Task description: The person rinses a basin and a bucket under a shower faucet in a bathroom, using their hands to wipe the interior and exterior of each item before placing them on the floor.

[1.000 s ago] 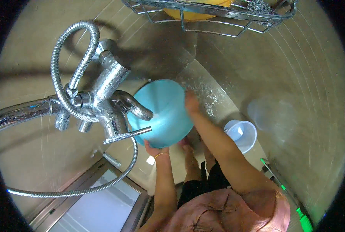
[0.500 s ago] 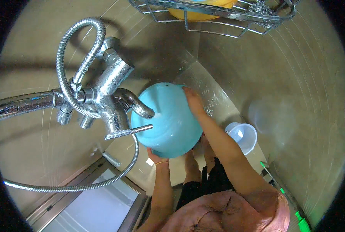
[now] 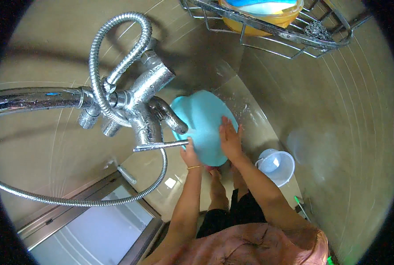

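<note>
A large light-blue plastic basin is tilted below the chrome tap, over the tiled floor. My left hand grips the basin's near-left edge, thumb up, close to the tap's lever. My right hand lies against the basin's right side with its fingers stretched out and the thumb apart. The tap's body and spout hide part of the basin's left edge.
A white translucent bucket stands on the floor at the right. Above, a wire rack holds an orange tub and a steel scourer. A metal shower hose loops at left, above a framed door panel.
The basin has tipped so its outline looks narrower. My left hand has moved up along its edge, and my right hand has gone from the far rim to lying flat on its side.
</note>
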Demonstrator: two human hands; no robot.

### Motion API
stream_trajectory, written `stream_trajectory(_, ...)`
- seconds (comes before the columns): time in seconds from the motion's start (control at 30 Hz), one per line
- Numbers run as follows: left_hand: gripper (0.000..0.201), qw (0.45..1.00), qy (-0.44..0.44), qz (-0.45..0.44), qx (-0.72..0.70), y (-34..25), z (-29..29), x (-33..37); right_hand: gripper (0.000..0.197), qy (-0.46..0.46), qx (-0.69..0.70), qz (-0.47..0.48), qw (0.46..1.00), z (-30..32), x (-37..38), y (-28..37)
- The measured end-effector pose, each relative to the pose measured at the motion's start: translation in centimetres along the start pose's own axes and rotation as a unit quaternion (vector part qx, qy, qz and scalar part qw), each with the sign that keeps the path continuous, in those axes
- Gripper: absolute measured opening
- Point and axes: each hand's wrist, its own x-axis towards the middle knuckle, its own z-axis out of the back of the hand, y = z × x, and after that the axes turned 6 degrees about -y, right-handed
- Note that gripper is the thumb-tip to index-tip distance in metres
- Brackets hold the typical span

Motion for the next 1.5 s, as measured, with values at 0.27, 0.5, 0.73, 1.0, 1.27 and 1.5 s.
stream_trajectory(0.27,0.017,0.941,0.153,-0.059,0.295,-1.6,0.7,-6.3,0.046,0.096,0.005,0.097,0.991,1.1,9.5,1.3)
stream_trajectory(0.5,0.017,0.930,0.071,-0.219,0.287,-0.5,0.4,-2.2,0.039,0.048,0.033,0.183,0.981,-2.9,-1.1,4.7)
stream_trajectory(0.73,0.019,0.794,0.200,-0.329,0.470,-1.1,2.2,-5.4,0.034,0.118,0.115,-0.070,0.984,-0.1,7.3,1.8)
stream_trajectory(1.0,0.017,0.905,0.132,-0.167,0.369,-2.0,3.1,-1.4,0.036,-0.005,0.043,0.189,0.981,-3.2,-0.8,4.8)
stream_trajectory(1.27,0.018,0.830,0.173,-0.240,0.472,-2.3,6.0,-2.5,0.038,0.009,-0.059,0.146,0.987,-5.4,0.9,1.8)
stream_trajectory(1.5,0.019,0.771,0.219,-0.307,0.512,-3.4,5.2,-5.1,0.044,0.100,0.242,0.005,0.965,-2.0,0.9,1.7)
